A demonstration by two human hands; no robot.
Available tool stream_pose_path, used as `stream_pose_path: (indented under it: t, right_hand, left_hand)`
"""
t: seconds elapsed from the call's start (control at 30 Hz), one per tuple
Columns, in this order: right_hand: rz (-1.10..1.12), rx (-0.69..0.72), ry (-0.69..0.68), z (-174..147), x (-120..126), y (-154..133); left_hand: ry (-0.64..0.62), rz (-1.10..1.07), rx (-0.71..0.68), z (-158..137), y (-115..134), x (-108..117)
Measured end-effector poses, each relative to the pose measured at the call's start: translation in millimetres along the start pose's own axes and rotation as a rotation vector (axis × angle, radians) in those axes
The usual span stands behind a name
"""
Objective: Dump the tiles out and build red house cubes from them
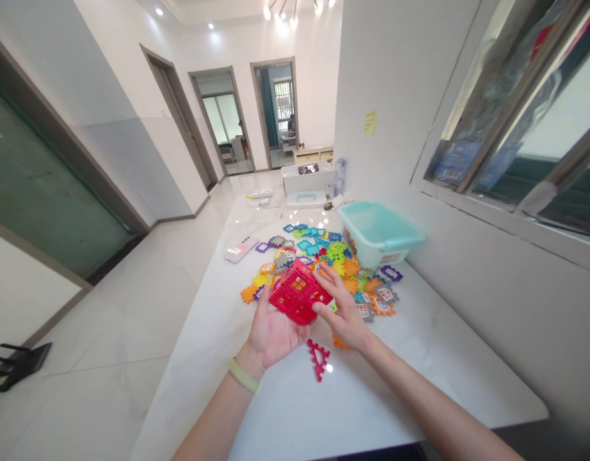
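A red box-like build of interlocking plastic tiles (pixel 299 296) with window cut-outs rests tilted on the palm of my left hand (pixel 276 330). That hand supports it from below, its thumb along the near left side. My right hand (pixel 342 308) grips the build's right side, fingers over the top and thumb on the near face. Below the hands, a loose red triangular frame piece (pixel 318 360) lies on the white table (pixel 372 403). An orange piece (pixel 341 342) is partly covered by my right forearm. Behind the build spreads a heap of colourful interlocking tiles (pixel 351 267).
A teal plastic tub (pixel 388 246) stands at the right against the wall. On the left table edge lies a pink phone (pixel 242 249). Farther back are a lidded clear case (pixel 306 200), a white box (pixel 295 181) with a phone on it, a bottle (pixel 340 176) and cables (pixel 261 198).
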State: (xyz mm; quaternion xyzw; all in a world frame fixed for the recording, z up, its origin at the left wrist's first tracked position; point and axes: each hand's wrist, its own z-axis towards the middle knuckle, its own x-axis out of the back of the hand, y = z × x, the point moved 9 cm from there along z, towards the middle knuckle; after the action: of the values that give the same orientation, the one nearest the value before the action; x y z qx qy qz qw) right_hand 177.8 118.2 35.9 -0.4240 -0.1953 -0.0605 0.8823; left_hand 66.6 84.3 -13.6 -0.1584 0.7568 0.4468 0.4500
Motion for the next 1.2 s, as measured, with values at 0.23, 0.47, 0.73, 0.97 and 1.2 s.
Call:
stream_pose_path:
  t: [0.23,0.47,0.73,0.97,1.2]
  right_hand:
    - [0.119,-0.089,0.063,-3.7,-6.3,14.8]
    - [0.129,-0.069,0.024,-2.8,-8.4,13.3]
    - [0.396,-0.314,0.038,-7.6,-16.7,29.9]
    - [0.646,-0.494,0.028,-12.4,-27.2,45.5]
    - [0.674,-0.573,0.068,-19.2,-33.9,55.2]
  left_hand:
    - [-0.004,-0.036,0.024,0.8,-4.4,-4.8]
    - [-0.004,-0.019,-0.029,0.3,0.2,-4.2]
    - [0.204,0.153,-0.346,3.2,18.5,24.8]
    - [0.261,0.328,-0.470,4.2,26.4,36.4]
    - [0.292,0.427,-0.525,6.7,27.9,40.5]
